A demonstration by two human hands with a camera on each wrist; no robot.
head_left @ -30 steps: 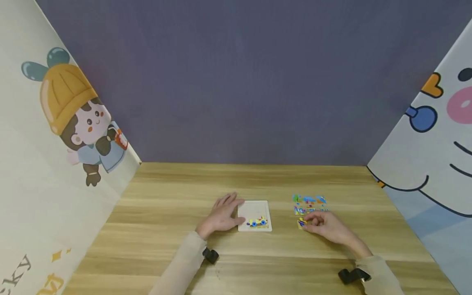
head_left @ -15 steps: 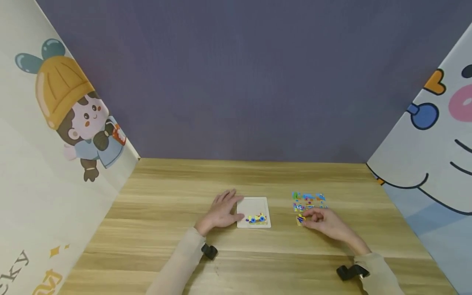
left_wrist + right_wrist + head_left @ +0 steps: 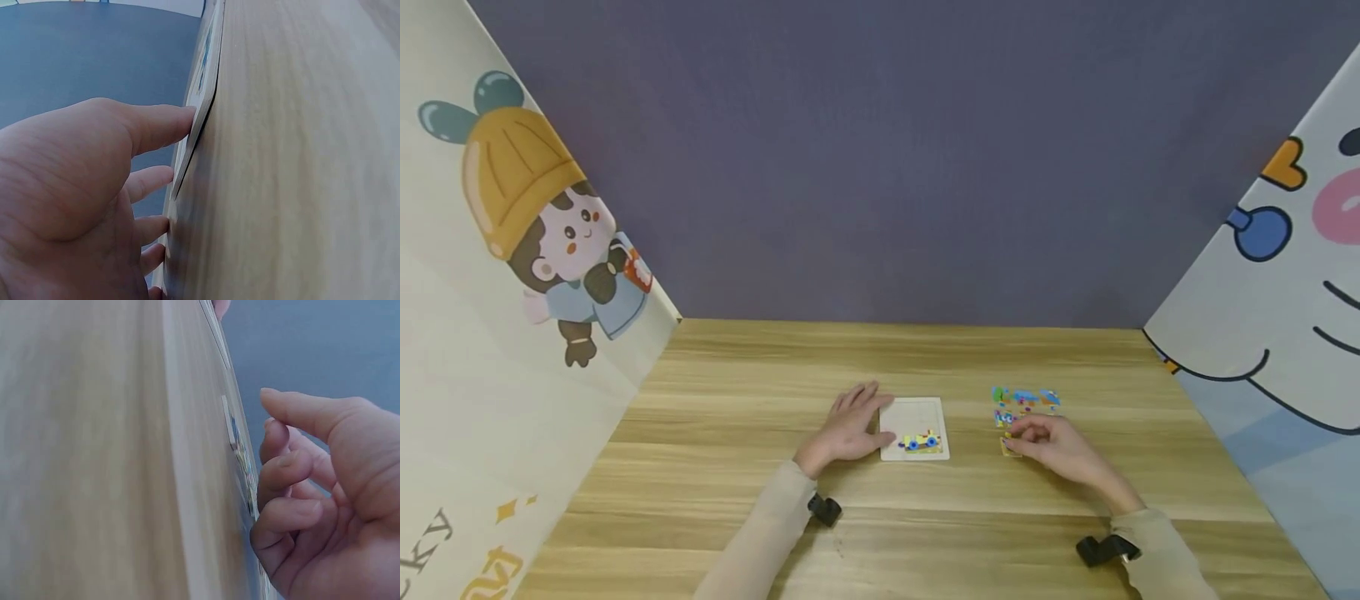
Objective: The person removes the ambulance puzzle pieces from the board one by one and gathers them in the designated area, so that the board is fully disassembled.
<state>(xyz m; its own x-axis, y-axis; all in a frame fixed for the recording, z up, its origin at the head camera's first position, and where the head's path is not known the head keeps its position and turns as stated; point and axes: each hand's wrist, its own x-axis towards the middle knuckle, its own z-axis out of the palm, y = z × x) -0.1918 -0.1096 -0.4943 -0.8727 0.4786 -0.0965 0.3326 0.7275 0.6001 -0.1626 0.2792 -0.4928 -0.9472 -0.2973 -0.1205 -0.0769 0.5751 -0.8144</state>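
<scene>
My left hand (image 3: 848, 432) rests at the left side of a small pale puzzle board (image 3: 912, 411), fingers spread. In the left wrist view its thumb (image 3: 164, 125) touches the board's edge. A yellow vehicle picture with blue wheels (image 3: 921, 442) lies in the board's lower part. My right hand (image 3: 1060, 450) is over a small flat puzzle piece (image 3: 1012, 447) on the table, partly covering it. In the right wrist view, its thumb and loosely bent fingers stand a little apart from the flat piece (image 3: 228, 422); nothing shows between the fingertips.
Several colourful puzzle pieces (image 3: 1024, 396) lie in rows beyond my right hand, partly hidden by it. The wooden table (image 3: 760, 367) meets a dark back wall (image 3: 880, 167), with cartoon-printed panels at the left (image 3: 445, 275) and right (image 3: 1262, 333).
My right hand has shifted slightly left over the flat piece and now covers more of it. The left hand stays at the board. The head view has tilted a little.
</scene>
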